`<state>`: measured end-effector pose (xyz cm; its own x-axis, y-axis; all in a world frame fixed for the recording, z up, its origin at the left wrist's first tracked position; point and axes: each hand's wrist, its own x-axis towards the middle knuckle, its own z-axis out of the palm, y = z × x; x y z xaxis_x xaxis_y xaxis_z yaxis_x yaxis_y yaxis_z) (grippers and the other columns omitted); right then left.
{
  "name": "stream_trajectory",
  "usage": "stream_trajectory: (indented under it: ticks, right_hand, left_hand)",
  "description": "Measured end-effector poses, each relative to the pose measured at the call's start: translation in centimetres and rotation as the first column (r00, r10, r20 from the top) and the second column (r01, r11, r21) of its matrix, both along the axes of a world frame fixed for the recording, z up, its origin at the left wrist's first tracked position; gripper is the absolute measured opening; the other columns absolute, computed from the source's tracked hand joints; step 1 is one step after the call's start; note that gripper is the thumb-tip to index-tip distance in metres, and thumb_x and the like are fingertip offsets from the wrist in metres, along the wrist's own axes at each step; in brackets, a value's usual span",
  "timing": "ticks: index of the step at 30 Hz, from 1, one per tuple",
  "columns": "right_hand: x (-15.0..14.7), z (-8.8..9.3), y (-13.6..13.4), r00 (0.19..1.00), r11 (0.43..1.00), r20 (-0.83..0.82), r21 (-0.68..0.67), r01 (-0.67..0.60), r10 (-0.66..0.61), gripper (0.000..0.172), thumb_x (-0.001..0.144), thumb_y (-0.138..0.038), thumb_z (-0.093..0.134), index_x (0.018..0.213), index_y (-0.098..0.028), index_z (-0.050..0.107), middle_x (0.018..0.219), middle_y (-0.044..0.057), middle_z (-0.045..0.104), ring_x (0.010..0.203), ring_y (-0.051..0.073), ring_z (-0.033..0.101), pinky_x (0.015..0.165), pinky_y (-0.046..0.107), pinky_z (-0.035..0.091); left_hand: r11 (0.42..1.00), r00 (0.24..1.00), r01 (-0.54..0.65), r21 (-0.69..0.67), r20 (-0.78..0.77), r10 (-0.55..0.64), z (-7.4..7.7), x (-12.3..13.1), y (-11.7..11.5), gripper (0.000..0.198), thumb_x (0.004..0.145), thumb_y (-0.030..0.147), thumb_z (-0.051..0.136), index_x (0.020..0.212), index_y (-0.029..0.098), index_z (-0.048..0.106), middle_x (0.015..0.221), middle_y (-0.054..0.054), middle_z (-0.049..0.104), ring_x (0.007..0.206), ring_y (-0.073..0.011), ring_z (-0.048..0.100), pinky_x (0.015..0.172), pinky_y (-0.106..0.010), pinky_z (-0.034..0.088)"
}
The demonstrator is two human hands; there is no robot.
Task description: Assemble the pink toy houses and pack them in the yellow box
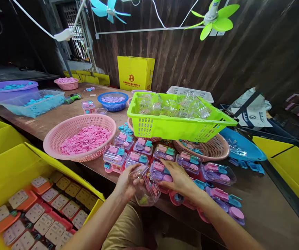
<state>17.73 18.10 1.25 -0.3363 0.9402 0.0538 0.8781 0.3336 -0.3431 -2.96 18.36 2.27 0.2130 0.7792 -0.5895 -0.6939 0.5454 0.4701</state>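
My left hand grips a clear plastic cover with a colourful printed panel, tilted in front of the table edge. To its right, my right hand lies with fingers stretched over a small toy set of pink and purple pieces; how firmly it touches, I cannot tell. Around both hands stand several similar sets with clear covers, such as one at the left and one at the right. An uncovered set with pink, purple and blue pieces sits beside my right forearm.
A green basket of clear covers rests above pink baskets. At left is a pink basket of pink pieces. Below it, a yellow carton holds packed toys. A blue basin stands right; two fans hang overhead.
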Motion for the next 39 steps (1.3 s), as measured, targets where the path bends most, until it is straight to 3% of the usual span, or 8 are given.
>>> stream_trajectory:
  ticks: [4,9,13,18,24,30,36,39]
  right_hand:
    - [0.2,1.4,-1.8,0.981,0.963,-0.194,0.263,0.059,-0.008,0.054,0.081,-0.030,0.054,0.132,-0.022,0.038,0.125,0.010,0.052,0.117,0.026,0.047,0.096,0.045,0.040]
    - [-1.7,2.5,-6.7,0.978,0.787,-0.201,0.612,0.076,0.062,0.049,0.083,-0.027,0.055,0.129,-0.025,0.039,0.108,0.010,0.061,0.102,0.025,0.057,0.084,0.040,0.048]
    - [-1.5,2.2,-9.2,0.992,0.792,-0.104,0.611,0.004,0.075,0.047,0.082,-0.028,0.057,0.127,-0.023,0.043,0.115,0.012,0.058,0.105,0.025,0.055,0.085,0.039,0.049]
    - [3.1,4.2,-9.5,0.985,0.841,-0.173,0.532,0.097,-0.004,0.038,0.088,-0.020,0.044,0.125,-0.024,0.045,0.108,0.009,0.061,0.102,0.021,0.057,0.084,0.035,0.050]
    - [5.4,8.4,-10.2,0.956,0.923,0.235,0.299,-0.242,0.175,0.057,0.078,-0.005,0.046,0.129,-0.028,0.042,0.142,0.006,0.036,0.132,0.022,0.029,0.102,0.042,0.037]
    - [5.5,8.7,-10.3,0.967,0.957,0.155,0.179,-0.230,0.203,0.047,0.071,-0.002,0.051,0.114,-0.020,0.046,0.142,0.012,0.032,0.130,0.022,0.032,0.100,0.039,0.040]
    - [7.9,6.7,-9.4,0.994,0.971,0.062,0.218,-0.101,0.089,0.071,0.072,-0.011,0.055,0.136,-0.023,0.026,0.130,0.011,0.043,0.124,0.025,0.038,0.100,0.044,0.039]
    - [9.2,4.8,-8.3,0.996,0.966,-0.006,0.243,0.089,-0.091,0.067,0.075,-0.023,0.058,0.135,-0.024,0.028,0.128,0.011,0.043,0.122,0.027,0.039,0.098,0.046,0.040]
  left_hand:
    - [0.999,0.999,-0.046,-0.009,0.000,0.046,0.6,1.4,0.2,0.017,0.085,0.013,0.040,0.073,0.014,0.053,0.042,0.007,0.035,0.030,-0.0051,0.030,0.040,-0.018,0.038]
    - [0.989,0.988,-0.146,0.009,0.045,0.145,1.7,3.9,-0.4,0.023,0.087,0.014,0.041,0.064,0.015,0.047,0.043,0.008,0.031,0.032,-0.0034,0.028,0.037,-0.014,0.029]
    - [0.993,0.988,-0.112,0.028,0.107,0.108,1.8,6.2,-1.0,0.018,0.085,0.019,0.047,0.068,0.015,0.048,0.043,0.008,0.031,0.034,-0.0036,0.030,0.037,-0.014,0.028]
    - [0.967,0.976,0.215,0.137,-0.044,-0.211,2.1,8.1,-1.1,0.016,0.072,0.018,0.062,0.066,0.015,0.048,0.048,0.007,0.040,0.035,-0.0037,0.035,0.037,-0.015,0.027]
    - [0.715,0.753,0.655,0.245,-0.291,-0.590,3.0,10.4,0.3,0.008,0.072,0.017,0.057,0.076,0.016,0.051,0.056,0.006,0.046,0.038,-0.0039,0.038,0.038,-0.015,0.026]
    - [0.488,0.553,0.833,0.261,-0.367,-0.748,4.2,13.6,1.2,0.021,0.063,0.001,0.046,0.078,0.014,0.051,0.056,0.004,0.048,0.041,-0.0059,0.041,0.043,-0.018,0.029]
    - [0.370,0.479,0.875,0.311,-0.452,-0.752,5.5,14.9,2.9,0.025,0.072,0.002,0.044,0.092,0.013,0.053,0.066,0.000,0.054,0.056,-0.0084,0.052,0.059,-0.022,0.042]
    - [0.226,0.503,0.862,0.453,-0.712,-0.490,5.3,14.5,4.0,0.021,0.084,0.022,0.045,0.101,0.014,0.054,0.087,-0.004,0.060,0.082,-0.0139,0.058,0.079,-0.027,0.044]
